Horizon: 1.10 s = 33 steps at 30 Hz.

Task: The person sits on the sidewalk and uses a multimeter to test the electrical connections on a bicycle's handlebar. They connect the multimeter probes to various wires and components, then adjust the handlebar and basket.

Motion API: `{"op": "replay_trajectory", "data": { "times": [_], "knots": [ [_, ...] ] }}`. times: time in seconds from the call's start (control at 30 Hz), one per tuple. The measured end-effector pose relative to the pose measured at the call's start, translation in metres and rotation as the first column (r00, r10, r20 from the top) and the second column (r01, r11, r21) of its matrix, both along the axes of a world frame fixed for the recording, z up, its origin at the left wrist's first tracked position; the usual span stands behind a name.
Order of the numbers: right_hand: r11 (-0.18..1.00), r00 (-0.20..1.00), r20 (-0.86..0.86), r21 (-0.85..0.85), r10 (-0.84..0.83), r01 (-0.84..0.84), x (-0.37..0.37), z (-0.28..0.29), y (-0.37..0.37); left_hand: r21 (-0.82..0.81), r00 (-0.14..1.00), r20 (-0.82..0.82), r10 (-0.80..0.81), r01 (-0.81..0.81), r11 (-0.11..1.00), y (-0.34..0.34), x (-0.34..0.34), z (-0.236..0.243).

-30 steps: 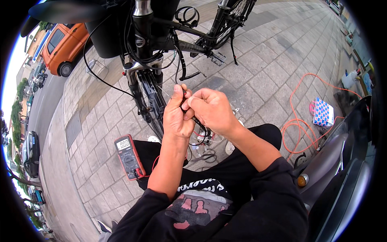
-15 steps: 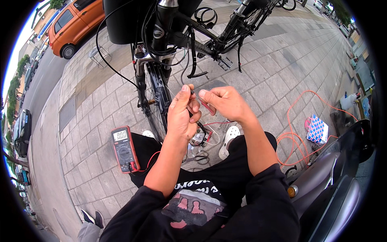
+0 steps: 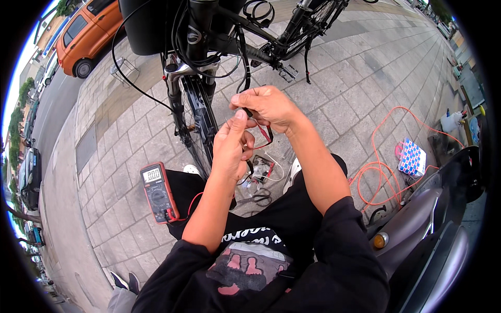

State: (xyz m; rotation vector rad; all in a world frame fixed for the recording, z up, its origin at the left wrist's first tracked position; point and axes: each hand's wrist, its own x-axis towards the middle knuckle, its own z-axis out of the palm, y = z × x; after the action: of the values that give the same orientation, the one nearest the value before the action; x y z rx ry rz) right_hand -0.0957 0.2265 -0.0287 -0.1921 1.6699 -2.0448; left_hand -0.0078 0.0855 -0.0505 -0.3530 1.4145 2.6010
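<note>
My left hand point(image 3: 234, 143) is closed on a black cable point(image 3: 250, 167) in front of the bicycle's front wheel point(image 3: 199, 120). My right hand point(image 3: 265, 108) pinches the cable just above it, and a red-and-black wire point(image 3: 265, 133) hangs in a loop below its fingers. A red-cased multimeter point(image 3: 159, 191) rests by my left thigh, with red leads running from it. Between my legs lie scissors point(image 3: 258, 198) and a small pile of wires and parts point(image 3: 261, 175), partly hidden by my arms.
The black bicycle point(image 3: 245, 41) stands ahead. To the right lie an orange hose point(image 3: 373, 169), a checked box point(image 3: 411, 157) and a grey scooter point(image 3: 412, 240). An orange car point(image 3: 91, 36) is on the road at upper left. Another person's shoe point(image 3: 125, 281) shows at lower left.
My right hand has moved up and left, now above my left thumb on the cable, after being apart from it half a second ago. The view has shifted slightly.
</note>
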Motion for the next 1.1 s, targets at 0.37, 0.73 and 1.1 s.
{"op": "replay_trajectory", "data": {
  "times": [0.37, 0.73, 1.1],
  "knots": [
    [0.999, 0.999, 0.017, 0.004, 0.039, -0.039, -0.003, 0.008, 0.002, -0.214, 0.981, -0.096, -0.17, 0.146, 0.966, -0.014, 0.02, -0.007],
    [0.999, 0.999, 0.023, 0.034, 0.034, -0.035, -0.004, 0.009, 0.0, -0.062, 0.967, -0.041, -0.25, 0.248, 0.967, -0.021, 0.013, -0.005],
    [0.999, 0.999, 0.027, 0.033, 0.033, -0.034, -0.007, 0.008, -0.001, -0.016, 0.952, -0.08, -0.296, 0.295, 0.955, -0.026, 0.016, -0.005]
  ]
}}
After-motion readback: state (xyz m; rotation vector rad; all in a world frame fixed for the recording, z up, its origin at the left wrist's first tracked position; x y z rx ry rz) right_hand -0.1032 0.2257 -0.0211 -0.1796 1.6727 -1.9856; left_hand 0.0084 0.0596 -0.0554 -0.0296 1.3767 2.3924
